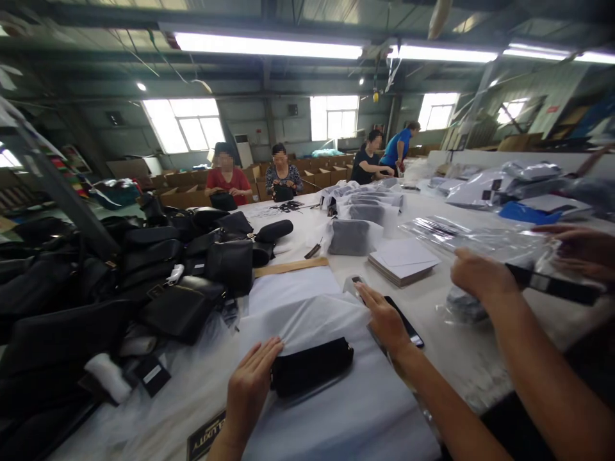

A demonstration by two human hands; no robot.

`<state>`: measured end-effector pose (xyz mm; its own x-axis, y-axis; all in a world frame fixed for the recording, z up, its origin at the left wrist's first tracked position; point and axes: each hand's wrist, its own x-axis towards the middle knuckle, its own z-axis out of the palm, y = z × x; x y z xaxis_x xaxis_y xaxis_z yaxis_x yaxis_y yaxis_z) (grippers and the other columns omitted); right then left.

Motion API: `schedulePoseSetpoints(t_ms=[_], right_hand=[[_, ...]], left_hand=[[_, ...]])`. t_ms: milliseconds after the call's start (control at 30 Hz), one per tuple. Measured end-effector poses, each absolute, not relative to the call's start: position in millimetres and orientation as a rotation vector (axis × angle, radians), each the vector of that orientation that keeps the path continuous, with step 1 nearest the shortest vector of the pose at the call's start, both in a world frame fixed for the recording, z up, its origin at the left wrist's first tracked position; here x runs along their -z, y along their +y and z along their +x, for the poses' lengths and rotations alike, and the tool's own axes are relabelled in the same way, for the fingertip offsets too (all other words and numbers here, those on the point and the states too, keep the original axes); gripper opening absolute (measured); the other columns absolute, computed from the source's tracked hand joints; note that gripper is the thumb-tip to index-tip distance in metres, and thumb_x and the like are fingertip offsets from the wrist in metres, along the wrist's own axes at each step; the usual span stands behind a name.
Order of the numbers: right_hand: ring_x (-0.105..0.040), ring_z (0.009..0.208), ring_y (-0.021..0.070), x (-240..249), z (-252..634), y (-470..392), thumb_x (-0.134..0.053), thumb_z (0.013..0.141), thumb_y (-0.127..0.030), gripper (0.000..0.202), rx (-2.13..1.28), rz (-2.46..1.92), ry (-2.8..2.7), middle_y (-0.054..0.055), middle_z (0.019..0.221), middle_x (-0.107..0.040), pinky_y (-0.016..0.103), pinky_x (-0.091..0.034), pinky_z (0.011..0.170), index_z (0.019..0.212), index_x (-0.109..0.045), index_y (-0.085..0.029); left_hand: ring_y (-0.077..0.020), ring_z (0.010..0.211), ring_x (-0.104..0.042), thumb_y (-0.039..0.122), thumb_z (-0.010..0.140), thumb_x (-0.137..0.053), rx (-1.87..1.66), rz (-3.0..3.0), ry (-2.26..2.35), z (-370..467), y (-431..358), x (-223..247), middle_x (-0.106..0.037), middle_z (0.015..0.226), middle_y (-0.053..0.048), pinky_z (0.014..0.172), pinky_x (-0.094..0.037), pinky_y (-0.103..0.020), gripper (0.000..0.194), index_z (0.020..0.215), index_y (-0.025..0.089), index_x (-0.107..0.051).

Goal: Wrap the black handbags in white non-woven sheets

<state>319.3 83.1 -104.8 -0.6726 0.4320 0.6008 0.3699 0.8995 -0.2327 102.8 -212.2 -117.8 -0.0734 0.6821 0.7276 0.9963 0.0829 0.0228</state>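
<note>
A black bag (312, 366), small and long in shape, lies on sheets of white tissue paper (307, 320) in front of me. My left hand (252, 384) is at the bag's left end, fingers stretched out and touching the bag and paper. My right hand (388, 319) rests on the paper's right edge with its fingers extended, beyond the bag. Beside that hand lies a dark phone (406, 323), partly covered by it. A brown cardboard edge (291, 267) shows behind the white sheets.
Black bags (192, 307) are heaped at left. A stack of white cards (403, 261) and wrapped bags (354, 237) stand ahead. At right, a co-worker's hands (485, 278) hold a black item near clear plastic bags (451, 230). Several people work across the table.
</note>
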Motion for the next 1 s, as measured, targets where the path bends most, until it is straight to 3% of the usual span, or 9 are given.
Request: schedulePoseSetpoints(t_ms=[133, 233, 300, 367, 467, 600, 767, 867, 1000], right_hand=[[-0.042, 0.138, 0.0207, 95, 292, 101, -0.043, 0.076, 0.0, 0.068, -0.272, -0.533, -2.477, 0.011, 0.151, -0.045, 0.036, -0.04, 0.113, 0.141, -0.048, -0.017], [-0.055, 0.127, 0.0208, 86, 280, 111, -0.054, 0.077, -0.006, 0.051, -0.362, -0.517, -2.633, 0.008, 0.142, -0.055, 0.028, -0.045, 0.105, 0.125, -0.064, -0.02], [-0.066, 0.109, 0.0193, 85, 280, 114, -0.056, 0.08, -0.01, 0.04, -0.382, -0.566, -2.661, 0.004, 0.126, -0.068, 0.025, -0.051, 0.094, 0.114, -0.071, -0.024], [-0.07, 0.094, 0.0202, 87, 285, 117, -0.054, 0.086, -0.016, 0.032, -0.361, -0.668, -2.623, 0.001, 0.111, -0.074, 0.026, -0.054, 0.084, 0.109, -0.074, -0.027], [-0.071, 0.09, 0.0249, 90, 299, 118, -0.049, 0.092, -0.024, 0.03, -0.296, -0.855, -2.523, 0.004, 0.106, -0.075, 0.032, -0.054, 0.079, 0.109, -0.074, -0.026], [-0.07, 0.099, 0.0263, 80, 316, 101, -0.044, 0.097, -0.029, 0.034, -0.185, -0.952, -2.154, 0.01, 0.114, -0.073, 0.036, -0.053, 0.089, 0.116, -0.071, -0.021], [-0.06, 0.121, 0.0236, 61, 298, 33, -0.05, 0.098, -0.03, 0.034, -0.189, -0.431, -2.234, 0.009, 0.129, -0.066, 0.043, -0.044, 0.108, 0.129, -0.061, -0.022], [-0.042, 0.139, 0.0286, 71, 277, -5, -0.057, 0.095, -0.036, 0.047, -0.217, -0.152, -2.535, 0.01, 0.146, -0.05, 0.055, -0.03, 0.117, 0.14, -0.052, -0.023], [-0.026, 0.146, 0.0342, 104, 270, -30, -0.064, 0.088, -0.048, 0.071, -0.277, -0.1, -2.742, 0.012, 0.157, -0.033, 0.062, -0.026, 0.116, 0.149, -0.038, -0.023]], left_hand=[[-0.017, 0.111, -0.068, 0.002, 0.092, -0.041, 0.795, -1.62, -1.836, 97, -213, 120, -0.07, 0.122, -0.003, 0.099, -0.056, -0.037, 0.046, 0.128, 0.023, -0.06], [-0.0166, 0.112, -0.067, 0.001, 0.092, -0.04, 0.788, -1.622, -1.841, 95, -214, 121, -0.07, 0.123, -0.003, 0.1, -0.055, -0.037, 0.047, 0.128, 0.023, -0.059], [-0.0164, 0.113, -0.066, 0.0, 0.092, -0.041, 0.776, -1.631, -1.841, 96, -215, 123, -0.07, 0.124, -0.003, 0.1, -0.055, -0.037, 0.046, 0.128, 0.022, -0.059], [-0.0164, 0.114, -0.066, 0.0, 0.092, -0.041, 0.768, -1.641, -1.845, 98, -215, 123, -0.069, 0.124, -0.003, 0.1, -0.055, -0.037, 0.045, 0.128, 0.022, -0.059], [-0.0163, 0.114, -0.066, -0.001, 0.092, -0.04, 0.741, -1.657, -1.848, 102, -215, 124, -0.069, 0.125, -0.003, 0.1, -0.055, -0.036, 0.046, 0.127, 0.021, -0.059], [-0.0171, 0.113, -0.067, -0.001, 0.092, -0.039, 0.676, -1.682, -1.829, 108, -214, 125, -0.069, 0.124, -0.004, 0.098, -0.056, -0.036, 0.045, 0.126, 0.02, -0.061], [-0.0193, 0.116, -0.065, -0.003, 0.091, -0.038, 0.633, -1.7, -1.825, 114, -211, 132, -0.068, 0.127, -0.005, 0.097, -0.057, -0.038, 0.046, 0.126, 0.017, -0.06], [-0.0205, 0.118, -0.064, -0.001, 0.093, -0.038, 0.597, -1.724, -1.835, 115, -213, 137, -0.067, 0.128, -0.006, 0.096, -0.057, -0.039, 0.044, 0.128, 0.016, -0.059], [-0.0197, 0.114, -0.066, 0.001, 0.095, -0.039, 0.588, -1.721, -1.86, 117, -222, 139, -0.068, 0.126, -0.006, 0.095, -0.057, -0.038, 0.041, 0.128, 0.016, -0.058]])
